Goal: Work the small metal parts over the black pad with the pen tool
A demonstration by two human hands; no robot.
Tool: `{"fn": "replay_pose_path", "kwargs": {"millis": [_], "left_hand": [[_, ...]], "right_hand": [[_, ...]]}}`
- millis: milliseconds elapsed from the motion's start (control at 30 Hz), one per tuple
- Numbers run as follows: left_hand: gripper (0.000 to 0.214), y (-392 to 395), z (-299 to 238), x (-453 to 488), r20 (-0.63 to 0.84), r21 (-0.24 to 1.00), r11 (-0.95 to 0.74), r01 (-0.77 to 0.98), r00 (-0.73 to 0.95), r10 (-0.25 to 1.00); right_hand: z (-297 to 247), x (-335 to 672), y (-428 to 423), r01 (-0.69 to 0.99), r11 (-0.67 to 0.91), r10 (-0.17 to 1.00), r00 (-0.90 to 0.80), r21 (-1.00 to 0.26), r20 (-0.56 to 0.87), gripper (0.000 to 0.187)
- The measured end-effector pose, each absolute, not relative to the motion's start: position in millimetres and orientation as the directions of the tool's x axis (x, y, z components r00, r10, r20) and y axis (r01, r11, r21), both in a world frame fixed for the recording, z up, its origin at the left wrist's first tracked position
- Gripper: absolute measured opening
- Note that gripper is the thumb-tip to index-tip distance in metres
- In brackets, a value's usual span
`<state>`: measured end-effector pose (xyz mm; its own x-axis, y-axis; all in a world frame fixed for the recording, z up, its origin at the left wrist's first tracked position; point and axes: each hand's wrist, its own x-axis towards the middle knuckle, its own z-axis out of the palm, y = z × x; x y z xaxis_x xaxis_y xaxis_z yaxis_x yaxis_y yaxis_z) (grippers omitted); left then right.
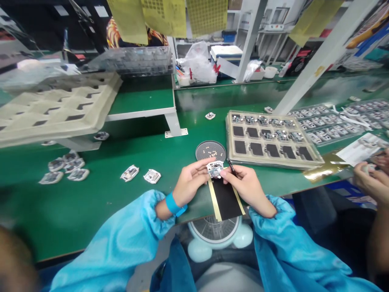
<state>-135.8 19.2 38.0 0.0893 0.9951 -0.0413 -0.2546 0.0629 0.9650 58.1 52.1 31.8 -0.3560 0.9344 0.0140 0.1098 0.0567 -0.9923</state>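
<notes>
A small, rounded unit with a white plastic frame and exposed silver-and-dark electronics (214, 168) sits between the two hands, raised just above the far end of a black rectangular mat edged with pale yellow strips (226, 199). The left hand (192, 179) has its grip closed on the unit's left side, thumb and fingers at the frame; the right hand (245, 183) grasps a slim, black, pen-like tool (231, 166), its thumb pressing the unit's right edge. The unit looks light and stiff, its open circuitry probably fragile, so the white rim seems the safest place to hold; the frame may be a little slick. The green, smooth-topped counter (106, 211) carries a round grey perforated dish of tiny pale pieces (199, 151) just beyond the hands, two similar white-framed units (141, 174) to the left, and a cream compartmented tray with dark inserts (275, 162) to the right. Behind stand a raised green shelf (142, 95) and white metal posts (328, 61); at the right edge, another person's hands (373, 178) are at work.
</notes>
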Motion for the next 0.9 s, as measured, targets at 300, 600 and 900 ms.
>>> {"fn": "replay_pose_path", "kwargs": {"millis": [300,600,900], "left_hand": [[0.053,16.2,32.6,-135.5,0.048,0.985,-0.031,-0.167,0.099,0.994],[0.055,13.1,31.2,-130.2,0.086,0.996,-0.086,-0.004,0.036,0.996],[0.054,14.5,33.5,-129.4,0.053,0.997,-0.053,-0.058,0.013,0.998]], "right_hand": [[31.7,57.8,52.7,0.121,0.082,0.960,-0.278,-0.989,0.045,0.029],[32.6,54.7,50.4,0.093,0.083,0.968,-0.244,-0.992,0.058,0.029],[31.4,53.1,51.2,0.062,0.120,0.962,-0.255,-0.991,0.100,0.027]]}}
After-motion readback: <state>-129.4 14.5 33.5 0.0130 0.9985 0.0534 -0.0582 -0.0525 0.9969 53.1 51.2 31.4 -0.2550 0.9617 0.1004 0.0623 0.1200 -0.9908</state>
